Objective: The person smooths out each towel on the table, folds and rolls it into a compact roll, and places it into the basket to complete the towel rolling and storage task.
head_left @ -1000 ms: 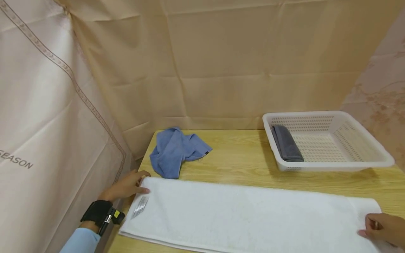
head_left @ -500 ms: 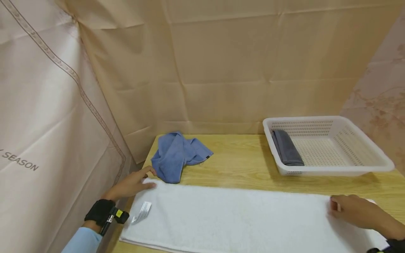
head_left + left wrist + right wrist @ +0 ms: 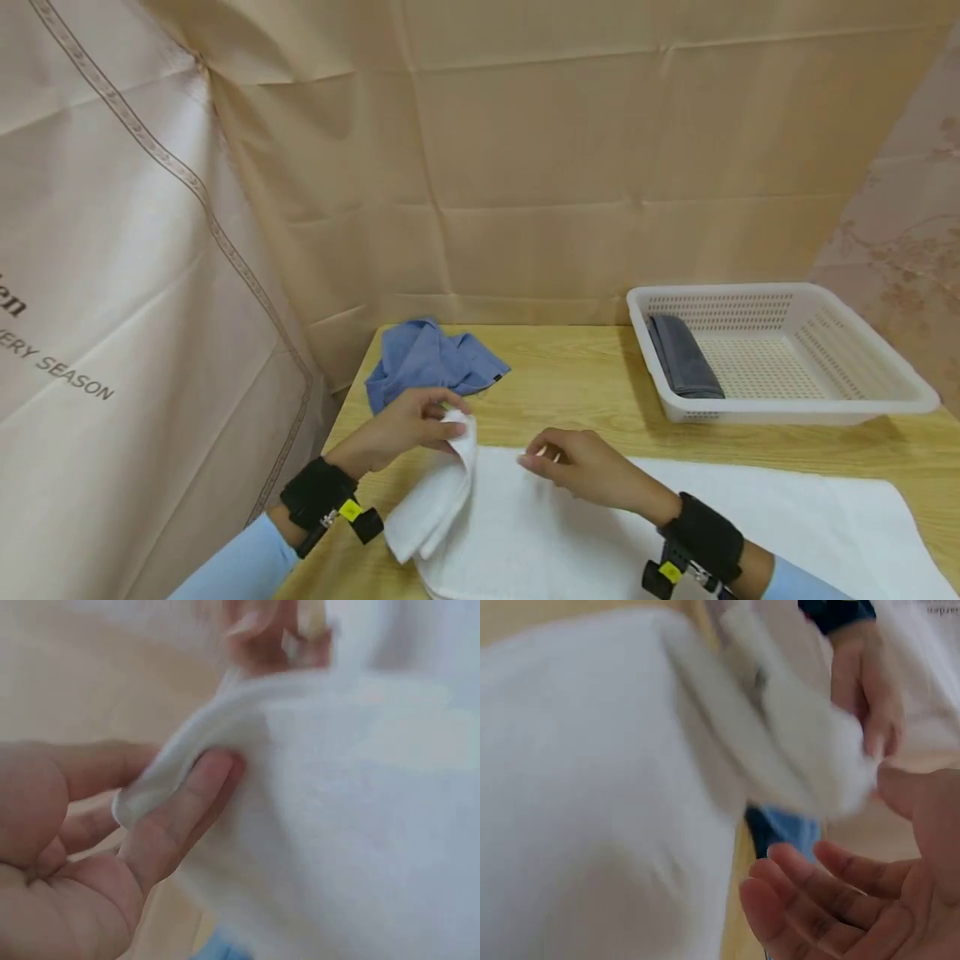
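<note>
A white towel lies folded in a long strip along the front of the table. My left hand pinches its left end at the far corner, thumb on one face and fingers on the other. That end is lifted and folded over toward the right. In the left wrist view the thumb presses the towel's raised edge. To the right, my right hand hovers over the towel's far edge with loosely curled fingers and nothing between them. The right wrist view has its fingers spread beside the lifted end.
Behind the left hand lies a crumpled blue cloth on the wooden table. At the back right stands a white plastic basket with a rolled grey towel inside. Fabric curtains hang behind and at the left.
My left hand has lifted the towel's left end and carried it to the right. My right hand has left the right end and moved left to the middle.
</note>
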Tool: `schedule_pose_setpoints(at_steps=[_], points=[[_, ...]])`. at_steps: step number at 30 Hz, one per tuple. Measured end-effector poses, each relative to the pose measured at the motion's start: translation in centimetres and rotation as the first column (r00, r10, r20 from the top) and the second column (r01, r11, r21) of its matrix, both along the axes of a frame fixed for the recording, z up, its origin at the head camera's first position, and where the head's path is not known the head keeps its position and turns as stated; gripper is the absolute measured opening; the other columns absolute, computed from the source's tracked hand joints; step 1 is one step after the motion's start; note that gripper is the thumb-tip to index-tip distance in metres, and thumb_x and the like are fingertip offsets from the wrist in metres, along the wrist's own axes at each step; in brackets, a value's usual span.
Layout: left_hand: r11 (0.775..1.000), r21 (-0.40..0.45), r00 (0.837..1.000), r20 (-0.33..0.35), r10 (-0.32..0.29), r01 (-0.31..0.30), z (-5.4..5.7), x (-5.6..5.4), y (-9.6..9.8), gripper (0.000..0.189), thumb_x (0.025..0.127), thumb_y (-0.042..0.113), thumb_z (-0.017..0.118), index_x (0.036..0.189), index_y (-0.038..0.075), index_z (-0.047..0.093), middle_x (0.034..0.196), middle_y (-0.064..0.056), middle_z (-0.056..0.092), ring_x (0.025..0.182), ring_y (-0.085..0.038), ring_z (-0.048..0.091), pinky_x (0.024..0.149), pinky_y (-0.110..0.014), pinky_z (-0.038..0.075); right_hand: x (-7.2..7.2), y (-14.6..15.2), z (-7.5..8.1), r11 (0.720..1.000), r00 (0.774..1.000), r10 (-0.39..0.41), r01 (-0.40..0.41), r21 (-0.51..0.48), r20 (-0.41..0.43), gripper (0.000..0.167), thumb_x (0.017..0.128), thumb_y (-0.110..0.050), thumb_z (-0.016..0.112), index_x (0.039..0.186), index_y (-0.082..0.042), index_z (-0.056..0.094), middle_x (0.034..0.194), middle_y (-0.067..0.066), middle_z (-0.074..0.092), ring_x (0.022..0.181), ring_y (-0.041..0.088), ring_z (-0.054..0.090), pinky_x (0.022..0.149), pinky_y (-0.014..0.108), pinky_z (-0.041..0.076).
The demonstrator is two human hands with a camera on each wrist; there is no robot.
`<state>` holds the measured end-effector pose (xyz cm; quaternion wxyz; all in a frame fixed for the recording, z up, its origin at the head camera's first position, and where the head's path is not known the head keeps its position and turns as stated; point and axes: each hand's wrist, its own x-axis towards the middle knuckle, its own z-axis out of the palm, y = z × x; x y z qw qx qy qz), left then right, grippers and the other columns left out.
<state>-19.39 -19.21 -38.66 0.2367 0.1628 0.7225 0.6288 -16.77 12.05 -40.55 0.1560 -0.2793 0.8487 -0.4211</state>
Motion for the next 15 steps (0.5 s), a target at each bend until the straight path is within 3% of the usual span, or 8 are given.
schedule_pose_setpoints(at_steps=[3, 6, 9, 11, 13, 15], points=[[0.999, 0.042, 0.999, 0.028, -0.034, 0.033, 0.1, 0.4, 2.5, 0.039, 0.098, 0.007, 0.071, 0.134, -0.002, 0.06, 0.11, -0.016, 0.072, 0.101, -0.026, 0.071, 0.09, -0.043, 0.058, 0.3, -2.6, -0.1, 0.998, 0.997, -0.007, 0.011, -0.061, 0.074, 0.05, 0.1, -0.049, 0.065, 0.13, -0.009, 0.063, 0.1, 0.002, 0.07, 0.08, 0.024, 0.067, 0.059, 0.033, 0.053], [0.993, 0.07, 0.995, 0.03, -0.094, 0.091, 0.3, 0.4, 4.1, 0.044, 0.1, 0.01, 0.069, 0.141, 0.0, 0.057, 0.119, -0.015, 0.071, 0.109, -0.026, 0.069, 0.093, -0.04, 0.056, 0.3, -3.4, -0.5, 0.995, 0.998, -0.052, 0.054, -0.087, 0.024, 0.042, 0.099, -0.041, 0.069, 0.127, -0.009, 0.064, 0.098, 0.0, 0.069, 0.078, 0.019, 0.063, 0.06, 0.03, 0.05], [0.99, -0.01, 0.986, -0.084, -0.141, 0.141, 0.0, -0.3, 4.6, 0.044, 0.101, 0.016, 0.068, 0.143, 0.007, 0.058, 0.121, -0.013, 0.068, 0.108, -0.028, 0.067, 0.092, -0.041, 0.056, 0.3, -3.0, -0.7, 0.984, 0.993, -0.115, 0.116, -0.133, 0.017, 0.028, 0.101, -0.029, 0.068, 0.119, -0.008, 0.068, 0.1, 0.002, 0.069, 0.082, 0.015, 0.061, 0.066, 0.029, 0.048], [0.981, -0.128, 0.962, -0.212, -0.172, 0.147, -0.7, -1.2, 4.3, 0.045, 0.099, 0.025, 0.072, 0.142, 0.013, 0.06, 0.124, -0.009, 0.063, 0.113, -0.028, 0.061, 0.094, -0.043, 0.053, 0.4, -2.4, -0.4, 0.972, 0.987, -0.139, 0.152, -0.18, 0.081, 0.026, 0.104, -0.026, 0.063, 0.12, -0.006, 0.069, 0.105, 0.004, 0.07, 0.089, 0.016, 0.061, 0.072, 0.031, 0.05], [0.955, -0.261, 0.922, -0.317, -0.224, 0.142, -1.7, -2.3, 3.8, 0.051, 0.095, 0.04, 0.074, 0.14, 0.02, 0.062, 0.131, -0.004, 0.058, 0.121, -0.026, 0.053, 0.096, -0.044, 0.05, 0.5, -1.8, 0.3, 0.957, 0.975, -0.14, 0.179, -0.227, 0.175, 0.034, 0.107, -0.03, 0.058, 0.126, -0.004, 0.068, 0.11, 0.005, 0.069, 0.096, 0.017, 0.063, 0.078, 0.034, 0.051], [0.921, -0.351, 0.892, -0.344, -0.294, 0.169, -2.9, -3.2, 3.3, 0.062, 0.087, 0.058, 0.072, 0.137, 0.022, 0.063, 0.133, 0.004, 0.056, 0.124, -0.02, 0.05, 0.097, -0.042, 0.048, 0.8, -1.4, 1.3, 0.943, 0.962, -0.118, 0.186, -0.276, 0.245, 0.04, 0.108, -0.034, 0.055, 0.127, -0.001, 0.066, 0.109, 0.007, 0.069, 0.098, 0.019, 0.064, 0.081, 0.036, 0.053]])
